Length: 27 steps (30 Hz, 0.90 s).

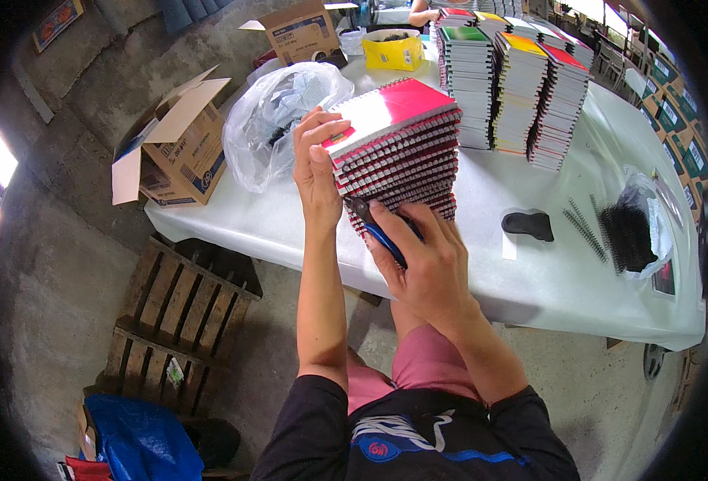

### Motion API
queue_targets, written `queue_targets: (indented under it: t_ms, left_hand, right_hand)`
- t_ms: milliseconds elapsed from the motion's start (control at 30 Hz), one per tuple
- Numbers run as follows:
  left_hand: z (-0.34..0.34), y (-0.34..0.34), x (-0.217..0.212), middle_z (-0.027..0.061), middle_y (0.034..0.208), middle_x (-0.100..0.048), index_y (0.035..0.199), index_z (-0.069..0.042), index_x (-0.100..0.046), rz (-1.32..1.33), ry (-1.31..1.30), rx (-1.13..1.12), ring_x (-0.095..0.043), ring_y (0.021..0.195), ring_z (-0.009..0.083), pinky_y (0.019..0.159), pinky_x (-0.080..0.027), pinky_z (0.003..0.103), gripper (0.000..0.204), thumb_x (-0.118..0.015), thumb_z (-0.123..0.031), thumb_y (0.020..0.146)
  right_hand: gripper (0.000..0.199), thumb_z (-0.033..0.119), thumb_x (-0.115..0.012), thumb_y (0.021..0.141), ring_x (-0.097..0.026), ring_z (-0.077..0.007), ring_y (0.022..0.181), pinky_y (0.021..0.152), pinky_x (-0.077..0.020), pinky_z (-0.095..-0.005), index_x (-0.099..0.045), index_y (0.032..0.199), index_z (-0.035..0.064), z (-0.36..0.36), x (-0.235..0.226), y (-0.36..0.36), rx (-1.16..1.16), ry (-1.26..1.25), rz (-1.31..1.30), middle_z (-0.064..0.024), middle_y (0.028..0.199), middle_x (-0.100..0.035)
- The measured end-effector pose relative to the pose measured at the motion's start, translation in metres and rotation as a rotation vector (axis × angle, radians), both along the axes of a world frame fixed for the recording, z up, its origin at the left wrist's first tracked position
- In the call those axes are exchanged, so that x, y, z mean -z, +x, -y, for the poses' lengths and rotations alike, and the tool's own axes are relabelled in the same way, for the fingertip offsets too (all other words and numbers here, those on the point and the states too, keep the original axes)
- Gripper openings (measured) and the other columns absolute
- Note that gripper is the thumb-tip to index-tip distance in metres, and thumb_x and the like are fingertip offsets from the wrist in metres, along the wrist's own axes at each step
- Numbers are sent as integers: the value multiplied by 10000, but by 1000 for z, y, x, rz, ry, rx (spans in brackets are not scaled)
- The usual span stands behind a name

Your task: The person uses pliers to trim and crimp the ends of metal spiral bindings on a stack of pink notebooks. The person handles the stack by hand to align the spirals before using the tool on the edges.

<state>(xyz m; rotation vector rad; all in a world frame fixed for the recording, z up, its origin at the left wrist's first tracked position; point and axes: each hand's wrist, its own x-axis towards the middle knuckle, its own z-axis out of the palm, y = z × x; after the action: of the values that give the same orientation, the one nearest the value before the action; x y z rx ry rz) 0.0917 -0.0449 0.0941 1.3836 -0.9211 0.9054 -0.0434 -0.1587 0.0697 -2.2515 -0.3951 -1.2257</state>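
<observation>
While my left hand [315,164] steadies the stack of spiral notebooks [398,152] at its 9 o'clock side, fingers curled over the top corner of the pink-covered top notebook, my right hand [426,256] presses against the stack's 6 o'clock face. The left grip is partly closed on the stack's edge, thumb along the side. The right grip is wrapped firmly around a pair of blue-handled pliers [378,228], whose dark jaws point toward the wire spines at the lower corner of the stack; I cannot tell whether the jaws touch a spine.

The stack stands on the white table [530,280], near its front edge. At 12 to 1 o'clock from the stack, taller piles of notebooks [514,88] with green, yellow and red covers stand near it. At 3 o'clock lie a black pad-like object [529,224], loose black wire coils [582,228] and a clear bag of coils [631,228]. At 10 o'clock sits a crumpled clear plastic bag [278,116]. Beyond it, an open cardboard box [179,148] stands off the table's end. A wooden pallet [182,321] lies on the floor at 8 o'clock.
</observation>
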Motion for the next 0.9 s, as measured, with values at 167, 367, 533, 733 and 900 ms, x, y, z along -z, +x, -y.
queue_targets:
  t_ms: [167,367,533,733,900]
  left_hand:
    - [0,0,3,146,1088,-547,998,-46,-619,13,9,4,-406,1200,323,1032,-264,446,504,-313,-446,972]
    - [0,-2,-1,143,1108,-541,1004,-45,-616,-37,-5,-5,-398,1213,307,1025,-278,432,519,-309,-462,971]
    - [0,-1,1,141,1116,-543,1007,-50,-617,-13,20,-7,-398,1217,302,1027,-279,427,527,-300,-470,971]
    - [-1,0,-3,141,1115,-546,1005,-49,-617,-14,32,7,-404,1212,304,1026,-280,432,531,-295,-469,972]
    - [-3,2,2,142,1119,-544,1008,-48,-617,11,47,-11,-403,1213,301,1028,-278,432,527,-293,-463,974]
  right_hand:
    - [243,213,-561,887,-599,-278,620,541,-442,-300,-593,1089,82,10,-14,-5,-738,939,-760,-103,727,-608]
    - [389,277,-630,797,-512,-278,921,802,-387,-399,-570,1154,136,0,9,-6,-23,106,-14,-101,1025,-517]
    - [398,283,-636,790,-499,-265,916,797,-371,-407,-579,1158,141,1,15,2,89,-12,50,-80,1021,-507]
    - [322,231,-615,821,-558,-242,790,666,-438,-347,-590,1121,116,-1,13,3,-124,142,-101,-76,929,-539]
    - [304,199,-584,851,-582,-255,730,613,-465,-329,-562,1133,87,10,-4,-6,-873,1184,-984,-111,889,-557]
